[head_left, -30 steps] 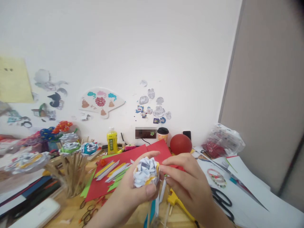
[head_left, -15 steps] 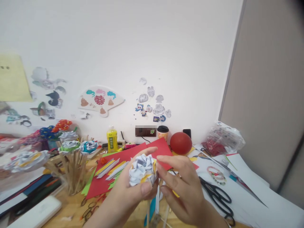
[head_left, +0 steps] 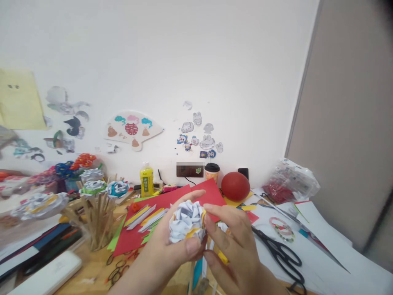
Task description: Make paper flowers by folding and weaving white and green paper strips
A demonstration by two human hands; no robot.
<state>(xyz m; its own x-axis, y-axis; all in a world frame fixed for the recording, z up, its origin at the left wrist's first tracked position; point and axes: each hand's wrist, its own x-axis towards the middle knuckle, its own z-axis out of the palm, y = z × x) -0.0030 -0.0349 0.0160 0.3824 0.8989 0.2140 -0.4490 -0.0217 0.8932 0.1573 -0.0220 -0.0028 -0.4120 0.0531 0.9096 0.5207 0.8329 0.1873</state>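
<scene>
A white paper flower (head_left: pixel 186 221) with yellow patches sits in my left hand (head_left: pixel 164 259). The thumb curls across its lower front while the fingers pass behind it. At the flower's right edge, my right hand (head_left: pixel 238 241) has its thumb and index finger pressed near a yellow petal; its other fingers are bent below. A thin wooden stick (head_left: pixel 190 275) shows beneath the flower, though its join is hidden by the hands. Folded white and yellow paper strips (head_left: pixel 140 218) lie on red paper (head_left: pixel 123 241) just left of my hands.
Black-handled scissors (head_left: pixel 278 256) lie on white paper to the right, near a beaded bracelet (head_left: pixel 281 229). Behind stand a red balloon (head_left: pixel 236 186), a lidded cup (head_left: pixel 211 174) and a yellow bottle (head_left: pixel 146 180). Left are a holder of wooden sticks (head_left: pixel 95 223) and finished paper flowers (head_left: pixel 118 189).
The view has shifted slightly, so the surroundings appear a little further right. My right fingers have moved slightly at the flower's edge. My left hand keeps its hold.
</scene>
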